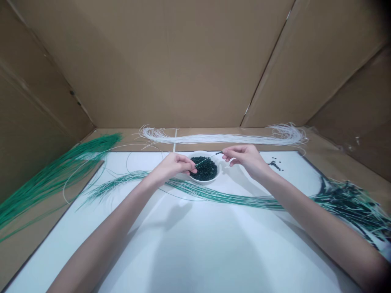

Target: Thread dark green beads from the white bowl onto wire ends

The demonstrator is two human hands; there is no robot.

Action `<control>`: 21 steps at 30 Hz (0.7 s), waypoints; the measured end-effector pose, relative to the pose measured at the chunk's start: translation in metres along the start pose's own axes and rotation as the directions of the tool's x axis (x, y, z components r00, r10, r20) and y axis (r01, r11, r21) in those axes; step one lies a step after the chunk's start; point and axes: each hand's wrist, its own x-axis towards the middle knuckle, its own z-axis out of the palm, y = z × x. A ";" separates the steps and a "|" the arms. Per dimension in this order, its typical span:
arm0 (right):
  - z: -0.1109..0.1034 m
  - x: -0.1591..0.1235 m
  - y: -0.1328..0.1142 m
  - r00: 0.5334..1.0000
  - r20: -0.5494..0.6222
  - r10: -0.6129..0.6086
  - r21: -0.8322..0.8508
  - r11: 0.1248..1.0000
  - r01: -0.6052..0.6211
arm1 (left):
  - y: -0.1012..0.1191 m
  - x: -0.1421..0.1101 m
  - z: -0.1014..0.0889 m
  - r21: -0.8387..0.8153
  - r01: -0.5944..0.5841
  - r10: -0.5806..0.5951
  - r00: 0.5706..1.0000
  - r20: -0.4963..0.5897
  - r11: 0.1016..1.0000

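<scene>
A small white bowl (216, 176) full of dark green beads (205, 169) stands at the middle of the white mat (195, 240). My left hand (172, 167) is pinched on a thin white cord (204, 160) just left of the bowl. My right hand (246, 156) pinches the cord's other part above the bowl's right rim, where a few dark beads (218, 153) sit on the cord. The cord stretches between both hands over the bowl.
A long bundle of green-beaded strands (226, 197) lies across the mat in front of the bowl. White cords (226, 139) lie behind it. Green strands (51, 175) are piled left, more beaded strands (351, 203) right. Loose beads (276, 164) lie right of my hand. Cardboard walls surround.
</scene>
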 end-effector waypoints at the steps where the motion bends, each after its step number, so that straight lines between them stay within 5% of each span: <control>1: 0.000 0.000 0.000 1.000 0.006 0.000 0.001 1.000 0.000 | -0.002 0.001 0.000 0.013 -0.011 0.011 1.000 -0.004 1.000; 12: 0.001 -0.003 -0.003 0.998 0.036 -0.048 -0.047 0.998 0.050 | -0.010 0.006 -0.002 0.194 -0.003 0.020 0.996 -0.084 0.981; 21: 0.000 -0.003 -0.003 0.999 0.027 -0.036 -0.055 0.998 0.037 | -0.008 0.003 -0.003 -0.001 -0.033 0.033 0.999 0.027 0.999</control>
